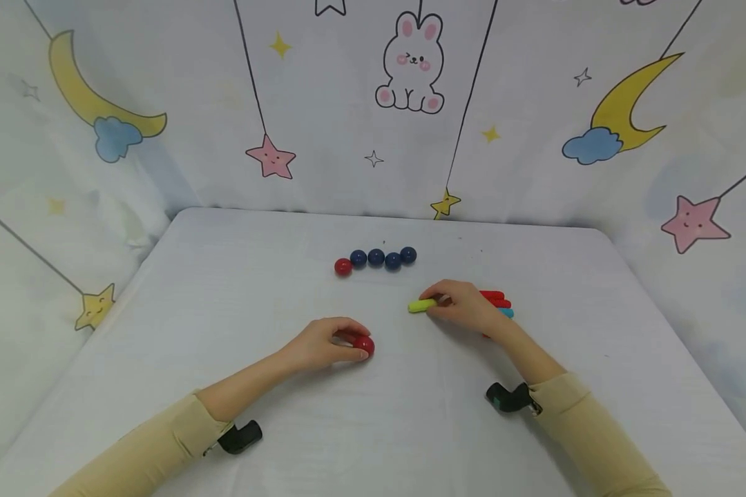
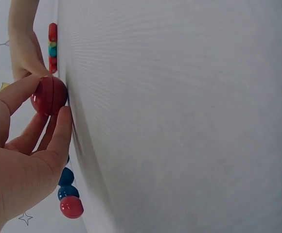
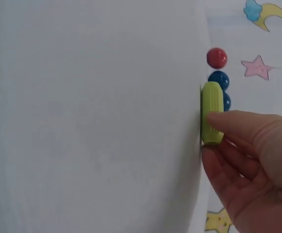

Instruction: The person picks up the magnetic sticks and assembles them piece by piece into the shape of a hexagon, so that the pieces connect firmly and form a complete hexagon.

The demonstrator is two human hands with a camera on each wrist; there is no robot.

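Nearest, on or just above a white surface [image 1: 410,421], the left hand [image 1: 322,344] pinches a red ball [image 1: 365,346], its grip narrowed to the ball's width. Slightly farther, the right hand's [image 1: 466,306] grip pinches one end of a lime-green stick [image 1: 418,306], partly hiding red sticks [image 1: 494,295] and a blue stick [image 1: 506,313]. Beyond, another red ball [image 1: 343,267] and four dark blue balls [image 1: 376,258] form an uneven row.

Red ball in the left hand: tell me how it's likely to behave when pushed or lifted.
The red ball would probably roll at a push, being round on a flat-looking white tabletop. Its glossy highlights suggest a smooth, perhaps slippery surface. It seems stiff, since the pinching left hand leaves no visible dent.
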